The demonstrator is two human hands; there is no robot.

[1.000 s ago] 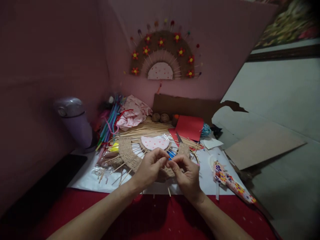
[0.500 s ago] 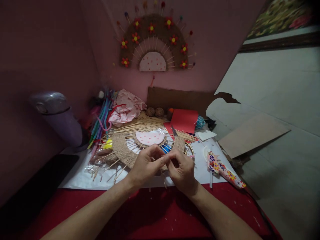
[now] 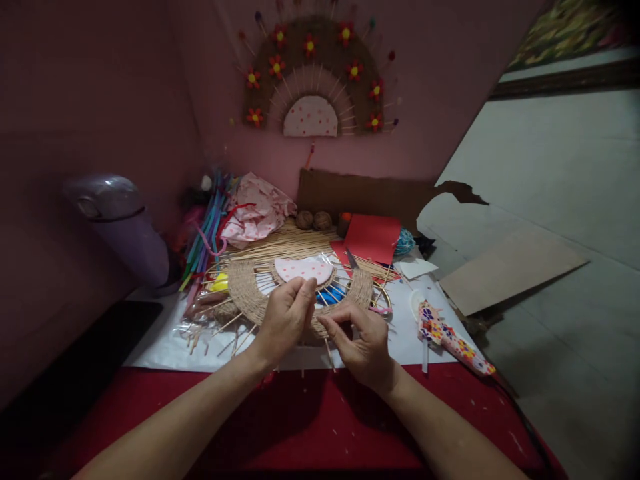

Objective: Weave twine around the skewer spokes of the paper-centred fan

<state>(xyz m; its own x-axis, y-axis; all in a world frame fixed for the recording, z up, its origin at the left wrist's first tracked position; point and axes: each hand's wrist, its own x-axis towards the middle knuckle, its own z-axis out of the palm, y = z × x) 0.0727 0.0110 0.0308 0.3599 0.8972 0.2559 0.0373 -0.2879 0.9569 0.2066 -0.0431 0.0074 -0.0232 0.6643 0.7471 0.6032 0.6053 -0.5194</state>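
Working low over a red cloth (image 3: 325, 427), both hands meet at the near rim of a woven arc (image 3: 244, 293), a half-ring of tan twine wound through thin radiating sticks (image 3: 231, 325).

- Left hand (image 3: 287, 317): fingers curled and bunched, tips pressed together on the arc's inner edge, just below a pink dotted half-disc (image 3: 303, 269) at the arc's centre. It pinches the weave; whether a loose strand lies between the tips is too small to tell.
- Right hand (image 3: 363, 337): thumb and forefinger closed on the arc's lower rim, the other fingers folded under. One stick end (image 3: 329, 352) juts toward the camera between the two hands.
- The arc lies flat on a white sheet (image 3: 165, 350), which overlaps the far edge of the red cloth. Something blue (image 3: 330, 293) shows through the spokes.

Surroundings:
- Behind the arc: a loose bed of bare sticks (image 3: 295, 243), two twine balls (image 3: 313, 220), red paper (image 3: 373, 238), a blue yarn tuft (image 3: 405, 241).
- Left of it: a bundle of coloured pipe cleaners (image 3: 207, 233), crumpled pink cloth (image 3: 257, 210), a lilac flask (image 3: 125, 227).
- Right of it: a flower-patterned strip (image 3: 453, 340) on the sheet's edge, and a cardboard sheet (image 3: 510, 267) well apart on the floor.
- On the pink wall: a finished arc (image 3: 313, 77) with red flowers, hanging upright.
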